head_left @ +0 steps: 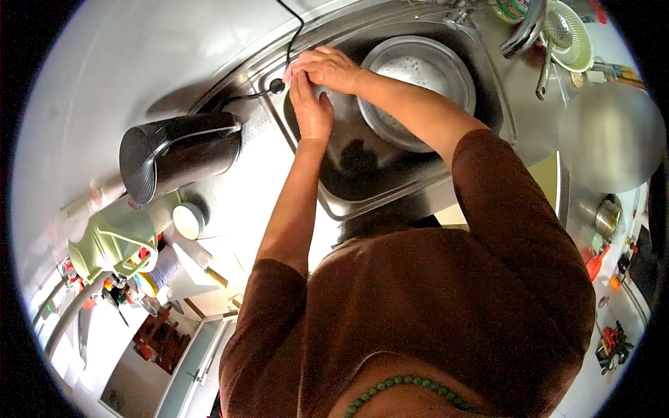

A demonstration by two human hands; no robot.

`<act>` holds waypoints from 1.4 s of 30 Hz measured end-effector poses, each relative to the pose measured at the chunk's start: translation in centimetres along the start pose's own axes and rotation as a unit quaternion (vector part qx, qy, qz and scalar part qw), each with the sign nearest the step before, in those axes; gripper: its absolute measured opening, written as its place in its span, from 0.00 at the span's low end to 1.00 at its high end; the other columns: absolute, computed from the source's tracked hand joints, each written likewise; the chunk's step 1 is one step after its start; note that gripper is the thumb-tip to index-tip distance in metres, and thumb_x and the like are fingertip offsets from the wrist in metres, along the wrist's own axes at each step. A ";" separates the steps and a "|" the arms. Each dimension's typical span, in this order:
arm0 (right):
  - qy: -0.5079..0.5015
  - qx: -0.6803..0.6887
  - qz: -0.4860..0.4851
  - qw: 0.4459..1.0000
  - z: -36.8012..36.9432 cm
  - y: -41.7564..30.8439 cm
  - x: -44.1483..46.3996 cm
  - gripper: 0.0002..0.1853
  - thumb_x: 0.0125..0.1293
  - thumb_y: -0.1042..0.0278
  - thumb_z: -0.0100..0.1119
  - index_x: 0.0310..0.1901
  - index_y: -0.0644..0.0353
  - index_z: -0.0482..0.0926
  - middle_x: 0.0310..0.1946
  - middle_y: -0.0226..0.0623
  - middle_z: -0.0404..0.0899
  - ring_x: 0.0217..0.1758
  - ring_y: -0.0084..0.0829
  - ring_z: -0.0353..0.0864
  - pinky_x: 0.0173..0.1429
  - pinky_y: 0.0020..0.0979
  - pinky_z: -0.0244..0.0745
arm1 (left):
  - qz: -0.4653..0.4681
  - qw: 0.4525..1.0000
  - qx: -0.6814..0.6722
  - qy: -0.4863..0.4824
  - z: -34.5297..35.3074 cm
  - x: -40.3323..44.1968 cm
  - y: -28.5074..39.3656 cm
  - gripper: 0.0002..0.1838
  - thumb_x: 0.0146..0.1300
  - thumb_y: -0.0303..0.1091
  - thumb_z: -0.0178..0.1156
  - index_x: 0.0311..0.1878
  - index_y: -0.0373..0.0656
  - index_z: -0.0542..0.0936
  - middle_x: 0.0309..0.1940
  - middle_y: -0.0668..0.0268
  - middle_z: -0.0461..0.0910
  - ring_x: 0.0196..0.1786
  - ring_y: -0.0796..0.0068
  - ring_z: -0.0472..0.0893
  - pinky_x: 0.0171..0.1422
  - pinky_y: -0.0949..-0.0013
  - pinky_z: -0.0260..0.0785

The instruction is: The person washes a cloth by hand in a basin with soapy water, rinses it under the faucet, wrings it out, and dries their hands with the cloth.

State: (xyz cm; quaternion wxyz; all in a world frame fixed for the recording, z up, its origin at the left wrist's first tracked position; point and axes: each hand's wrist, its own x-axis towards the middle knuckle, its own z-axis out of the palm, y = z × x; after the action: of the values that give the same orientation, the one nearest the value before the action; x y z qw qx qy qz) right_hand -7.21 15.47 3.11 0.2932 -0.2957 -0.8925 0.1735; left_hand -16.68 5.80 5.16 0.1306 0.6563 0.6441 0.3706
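Note:
At the left rim of the steel sink [418, 182], both hands meet close together. My right hand [333, 70] reaches across from the right, its fingers bent over the fingertips of my left hand [313, 115]. A small pink thing [289, 72], soft-looking, shows at the fingertips; its kind is unclear. My left hand points away from me, fingers long and pressed together, thumb apart. What lies under the palms is mostly hidden. Right of the hands, in the sink, a round metal basin [411, 66] holds some water or suds, partly covered by my right forearm.
A black kettle-like jug [181, 153] lies left of the sink, near a black cable [300, 31]. A small white cup [189, 220], a green pitcher [111, 247] and a knife [212, 276] are lower left. The faucet [524, 31] and a strainer basket [575, 42] are upper right.

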 end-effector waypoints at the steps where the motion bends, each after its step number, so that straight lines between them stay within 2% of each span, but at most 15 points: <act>1: -0.007 -0.054 -0.025 0.998 -1.3 0.8 -0.3 0.15 0.56 0.61 0.52 0.45 0.41 0.79 0.51 0.10 0.74 0.57 0.20 0.68 0.58 0.30 0.60 | 0.008 1.000 -0.014 -0.005 1.2 0.6 0.0 0.37 0.47 0.17 0.57 0.64 0.36 0.58 0.60 0.46 0.63 0.63 0.48 0.64 0.66 0.60 0.58; 4: -0.020 -0.141 0.021 0.990 -4.2 2.7 -1.4 0.16 0.59 0.61 0.50 0.49 0.36 0.77 0.52 0.09 0.73 0.57 0.19 0.68 0.56 0.30 0.58 | -0.045 0.990 -0.100 -0.088 3.7 2.9 1.9 0.41 0.47 0.17 0.56 0.67 0.35 0.53 0.65 0.45 0.56 0.68 0.48 0.57 0.70 0.61 0.53; 7: 0.019 -0.075 0.078 0.994 -7.7 4.6 -3.9 0.16 0.59 0.62 0.50 0.49 0.35 0.77 0.53 0.09 0.72 0.56 0.19 0.68 0.55 0.29 0.59 | -0.018 0.982 -0.130 -0.136 6.7 3.9 3.8 0.40 0.46 0.16 0.54 0.67 0.36 0.54 0.66 0.46 0.56 0.68 0.49 0.57 0.69 0.62 0.55; 10: 0.015 -0.146 0.180 0.973 -10.6 5.7 -6.8 0.17 0.57 0.64 0.49 0.49 0.40 0.77 0.53 0.10 0.72 0.57 0.19 0.67 0.57 0.31 0.59 | 0.032 0.970 -0.150 -0.189 9.9 5.8 6.0 0.39 0.46 0.16 0.53 0.66 0.36 0.55 0.66 0.47 0.55 0.68 0.49 0.58 0.69 0.62 0.56; 11: -0.019 -0.342 0.131 0.930 -10.2 7.8 -8.6 0.17 0.57 0.64 0.50 0.49 0.43 0.77 0.57 0.16 0.69 0.59 0.24 0.66 0.57 0.33 0.60 | 0.080 0.974 -0.135 -0.161 11.6 6.4 6.4 0.37 0.46 0.16 0.53 0.64 0.36 0.59 0.64 0.47 0.59 0.66 0.50 0.61 0.67 0.61 0.59; 14: 0.010 -0.345 0.213 0.914 -11.2 9.7 -10.7 0.18 0.55 0.63 0.51 0.49 0.47 0.77 0.58 0.21 0.68 0.60 0.26 0.65 0.56 0.34 0.61 | 0.127 0.966 -0.129 -0.184 14.7 8.3 8.3 0.39 0.46 0.20 0.56 0.66 0.44 0.59 0.63 0.50 0.62 0.61 0.49 0.67 0.62 0.59 0.64; 17: 0.089 -0.187 0.314 0.926 -11.4 10.9 -11.9 0.23 0.54 0.67 0.53 0.55 0.55 0.72 0.62 0.33 0.63 0.63 0.35 0.61 0.60 0.37 0.60 | 0.153 0.956 -0.127 -0.217 17.4 10.3 9.9 0.32 0.50 0.24 0.55 0.63 0.41 0.63 0.59 0.49 0.67 0.61 0.50 0.67 0.63 0.60 0.62; 21: 0.280 0.027 0.331 0.901 -5.0 16.6 -14.5 0.19 0.65 0.60 0.47 0.54 0.60 0.68 0.52 0.40 0.72 0.57 0.38 0.69 0.63 0.35 0.61 | 0.158 0.935 -0.159 -0.275 18.2 11.6 10.2 0.29 0.52 0.27 0.55 0.61 0.39 0.66 0.59 0.49 0.67 0.61 0.50 0.67 0.64 0.61 0.62; 26: 0.267 0.247 0.309 0.879 -7.3 14.8 -17.0 0.18 0.56 0.68 0.54 0.49 0.58 0.74 0.56 0.41 0.69 0.52 0.44 0.71 0.57 0.38 0.67 | 0.014 0.928 -0.151 -0.341 14.0 8.0 14.3 0.31 0.48 0.19 0.52 0.60 0.40 0.65 0.47 0.54 0.76 0.50 0.57 0.77 0.52 0.64 0.69; 29: 0.218 0.060 0.229 0.947 -14.6 9.1 -20.0 0.14 0.52 0.73 0.55 0.43 0.55 0.79 0.53 0.34 0.72 0.48 0.37 0.72 0.52 0.34 0.68 | 0.054 0.923 -0.236 -0.301 14.6 3.6 15.8 0.35 0.44 0.16 0.52 0.62 0.41 0.64 0.46 0.55 0.75 0.50 0.61 0.77 0.51 0.65 0.70; 30: 0.174 -0.123 0.140 0.967 -17.4 8.2 -20.8 0.13 0.54 0.73 0.54 0.42 0.55 0.79 0.46 0.36 0.74 0.44 0.33 0.74 0.50 0.32 0.68 | 0.049 0.900 -0.257 -0.349 15.7 2.8 16.0 0.43 0.44 0.11 0.51 0.68 0.43 0.55 0.63 0.53 0.62 0.61 0.61 0.69 0.63 0.67 0.65; 32: 0.160 -0.158 0.166 0.960 -19.8 8.3 -22.0 0.14 0.51 0.71 0.54 0.41 0.54 0.80 0.53 0.33 0.73 0.45 0.36 0.72 0.52 0.34 0.66 | 0.145 0.913 -0.264 -0.274 17.3 2.2 18.1 0.44 0.42 0.13 0.51 0.69 0.40 0.54 0.65 0.52 0.59 0.61 0.59 0.69 0.64 0.66 0.64; 34: 0.199 -0.169 0.143 0.955 -21.4 9.8 -22.0 0.16 0.53 0.71 0.52 0.45 0.54 0.78 0.53 0.31 0.73 0.47 0.35 0.72 0.53 0.34 0.66 | 0.133 0.916 -0.240 -0.294 18.8 2.9 20.1 0.47 0.40 0.15 0.52 0.70 0.38 0.48 0.67 0.49 0.55 0.64 0.55 0.65 0.67 0.66 0.59; 36: 0.161 -0.175 0.230 0.944 -22.2 10.4 -22.2 0.18 0.54 0.68 0.52 0.48 0.51 0.77 0.53 0.26 0.72 0.51 0.33 0.70 0.56 0.33 0.65 | 0.201 0.925 -0.215 -0.239 22.2 3.7 20.1 0.47 0.40 0.16 0.52 0.69 0.34 0.46 0.67 0.47 0.52 0.66 0.54 0.62 0.68 0.65 0.57; 42: 0.084 -0.258 0.337 0.902 -21.6 10.8 -25.8 0.15 0.49 0.69 0.55 0.42 0.50 0.78 0.51 0.19 0.72 0.47 0.33 0.70 0.52 0.34 0.68 | 0.150 0.887 -0.215 -0.381 24.1 3.4 21.1 0.39 0.44 0.19 0.53 0.65 0.33 0.56 0.63 0.45 0.59 0.64 0.49 0.62 0.67 0.62 0.57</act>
State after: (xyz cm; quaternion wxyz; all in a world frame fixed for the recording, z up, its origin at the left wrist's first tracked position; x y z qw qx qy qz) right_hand 27.76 10.43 3.56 0.2044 -0.6574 -0.7253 0.0001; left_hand 14.55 13.45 3.29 0.4470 0.7914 0.3433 0.2368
